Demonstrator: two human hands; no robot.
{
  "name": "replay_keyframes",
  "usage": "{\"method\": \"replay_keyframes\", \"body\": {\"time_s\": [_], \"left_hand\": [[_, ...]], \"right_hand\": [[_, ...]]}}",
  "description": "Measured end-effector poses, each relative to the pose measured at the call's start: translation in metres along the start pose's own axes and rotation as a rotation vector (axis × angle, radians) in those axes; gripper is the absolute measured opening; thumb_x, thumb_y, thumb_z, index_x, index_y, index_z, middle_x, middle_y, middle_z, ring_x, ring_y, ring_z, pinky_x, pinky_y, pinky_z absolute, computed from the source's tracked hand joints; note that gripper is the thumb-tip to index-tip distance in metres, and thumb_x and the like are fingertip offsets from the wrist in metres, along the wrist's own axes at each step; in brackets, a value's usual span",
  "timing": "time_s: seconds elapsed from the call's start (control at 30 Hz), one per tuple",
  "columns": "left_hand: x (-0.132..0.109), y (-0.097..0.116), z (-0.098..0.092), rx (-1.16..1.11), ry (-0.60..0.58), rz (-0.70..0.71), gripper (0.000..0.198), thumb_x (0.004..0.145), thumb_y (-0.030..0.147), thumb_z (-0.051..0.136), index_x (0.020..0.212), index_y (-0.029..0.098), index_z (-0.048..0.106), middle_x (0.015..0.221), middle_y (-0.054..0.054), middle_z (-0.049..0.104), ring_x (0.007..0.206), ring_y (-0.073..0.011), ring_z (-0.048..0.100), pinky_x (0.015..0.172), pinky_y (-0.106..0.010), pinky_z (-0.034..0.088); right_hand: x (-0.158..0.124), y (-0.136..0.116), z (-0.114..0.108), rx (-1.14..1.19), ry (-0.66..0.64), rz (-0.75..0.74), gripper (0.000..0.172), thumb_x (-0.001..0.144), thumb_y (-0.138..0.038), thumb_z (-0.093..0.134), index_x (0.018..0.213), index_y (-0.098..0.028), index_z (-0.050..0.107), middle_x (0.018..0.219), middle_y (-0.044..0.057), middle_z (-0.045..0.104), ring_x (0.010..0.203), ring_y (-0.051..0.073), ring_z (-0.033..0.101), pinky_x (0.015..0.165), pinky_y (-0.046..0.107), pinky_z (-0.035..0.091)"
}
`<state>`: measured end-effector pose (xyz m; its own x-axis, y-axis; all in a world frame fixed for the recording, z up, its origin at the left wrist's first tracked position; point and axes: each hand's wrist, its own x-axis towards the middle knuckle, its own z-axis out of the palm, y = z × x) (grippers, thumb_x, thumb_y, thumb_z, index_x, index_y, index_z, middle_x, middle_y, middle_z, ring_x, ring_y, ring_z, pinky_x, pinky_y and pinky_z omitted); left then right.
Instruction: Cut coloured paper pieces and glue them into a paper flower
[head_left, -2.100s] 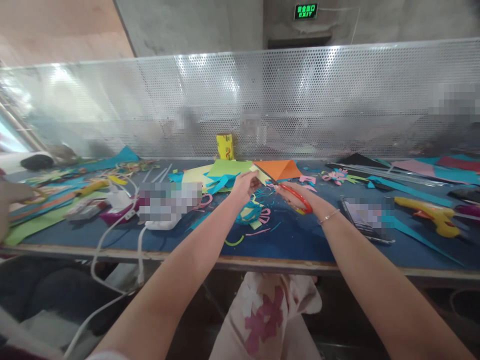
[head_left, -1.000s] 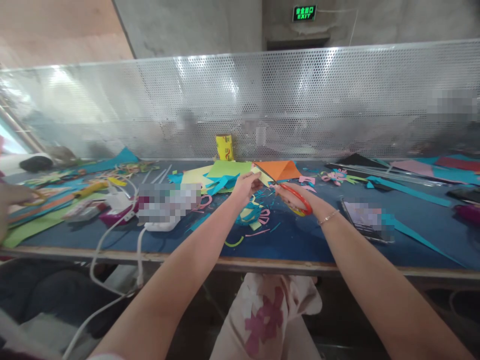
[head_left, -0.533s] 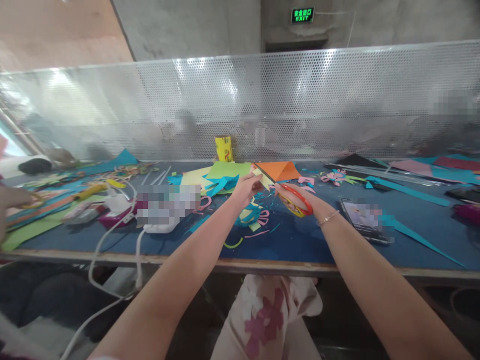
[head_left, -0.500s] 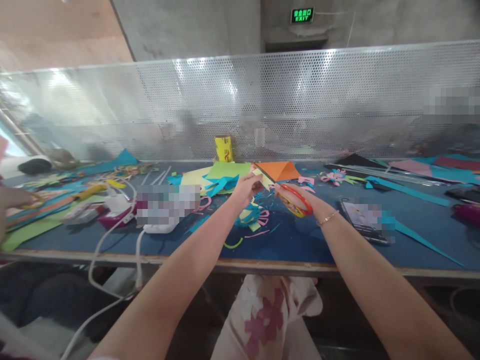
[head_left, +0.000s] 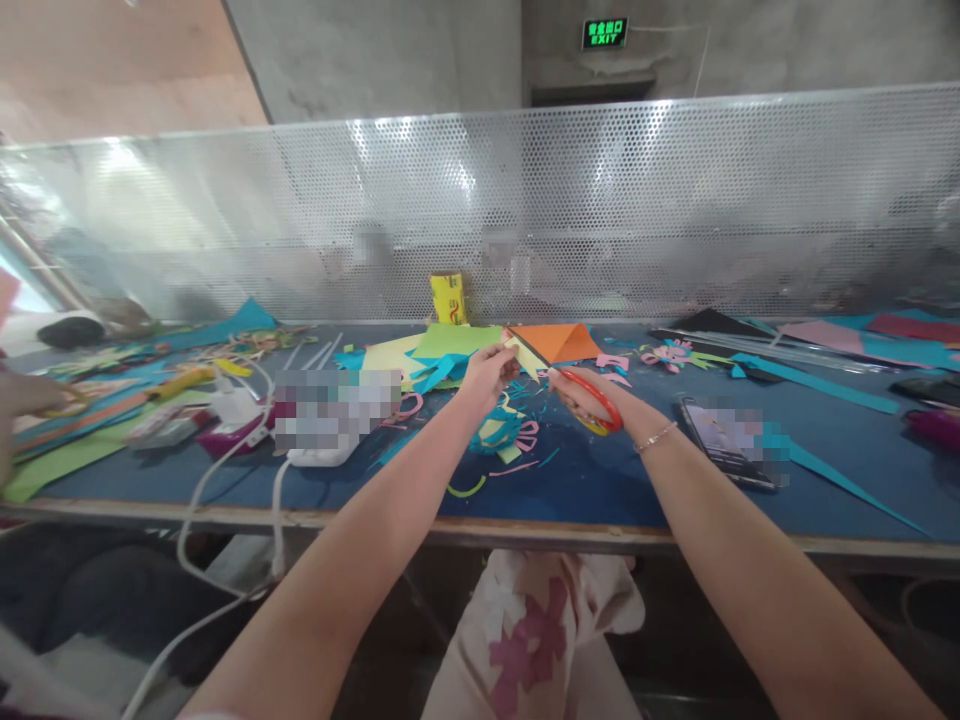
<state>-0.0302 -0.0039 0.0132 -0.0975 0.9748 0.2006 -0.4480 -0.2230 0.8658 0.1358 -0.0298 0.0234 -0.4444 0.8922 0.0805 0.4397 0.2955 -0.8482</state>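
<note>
My left hand pinches a small pale yellow piece of paper above the middle of the table. In my right hand are scissors with red and yellow handles, my fingers closed round the loops. The scissors' tip points toward the yellow paper; whether the blades touch it I cannot make out. Behind my hands lie an orange sheet and a green sheet. Below them is a heap of blue paper cuttings with pink and yellow scraps.
A white power strip with cables stands left of my arm, and a phone lies on the right. A yellow packet stands by the perforated metal screen. Another person's hand shows at the far left.
My left hand has shifted very slightly left and down along the yellow paper. The scissors' handles look a little closer together. The rest is in the same place.
</note>
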Motion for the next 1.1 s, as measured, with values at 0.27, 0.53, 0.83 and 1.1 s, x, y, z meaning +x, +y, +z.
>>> {"method": "replay_keyframes", "body": {"time_s": [0.27, 0.53, 0.83, 1.1], "left_hand": [[0.000, -0.002, 0.001, 0.045, -0.013, -0.021, 0.023, 0.057, 0.021, 0.070, 0.057, 0.015, 0.048, 0.046, 0.006, 0.046, 0.045, -0.0045, 0.046, 0.053, -0.019, 0.041], [0.001, -0.005, 0.001, 0.069, -0.043, -0.002, 0.025, 0.053, 0.024, 0.071, 0.056, 0.015, 0.048, 0.048, 0.004, 0.049, 0.046, -0.0055, 0.047, 0.050, -0.019, 0.040], [0.001, -0.003, 0.003, 0.069, -0.020, 0.004, 0.026, 0.052, 0.025, 0.072, 0.056, 0.015, 0.048, 0.047, 0.005, 0.049, 0.044, -0.0052, 0.047, 0.049, -0.019, 0.040], [0.000, -0.003, 0.003, 0.051, -0.018, -0.017, 0.028, 0.051, 0.024, 0.073, 0.056, 0.015, 0.047, 0.046, 0.006, 0.047, 0.042, -0.0043, 0.046, 0.047, -0.018, 0.040]], "right_hand": [[-0.005, -0.006, -0.001, 0.165, -0.049, 0.055, 0.032, 0.081, -0.048, 0.038, 0.079, -0.018, 0.047, 0.049, -0.006, 0.036, 0.036, 0.005, 0.032, 0.035, 0.020, 0.027], [0.004, 0.008, -0.003, 0.103, -0.067, -0.015, 0.039, 0.076, -0.057, 0.041, 0.073, -0.019, 0.047, 0.049, -0.007, 0.036, 0.037, 0.005, 0.033, 0.037, 0.020, 0.030], [0.002, 0.005, 0.000, 0.047, -0.019, -0.043, 0.038, 0.075, -0.056, 0.042, 0.069, -0.020, 0.041, 0.047, -0.008, 0.031, 0.035, 0.005, 0.030, 0.034, 0.019, 0.026], [0.003, 0.004, 0.000, 0.132, -0.071, 0.036, 0.040, 0.076, -0.058, 0.039, 0.075, -0.019, 0.047, 0.046, -0.007, 0.036, 0.035, 0.005, 0.033, 0.035, 0.018, 0.029]]}}
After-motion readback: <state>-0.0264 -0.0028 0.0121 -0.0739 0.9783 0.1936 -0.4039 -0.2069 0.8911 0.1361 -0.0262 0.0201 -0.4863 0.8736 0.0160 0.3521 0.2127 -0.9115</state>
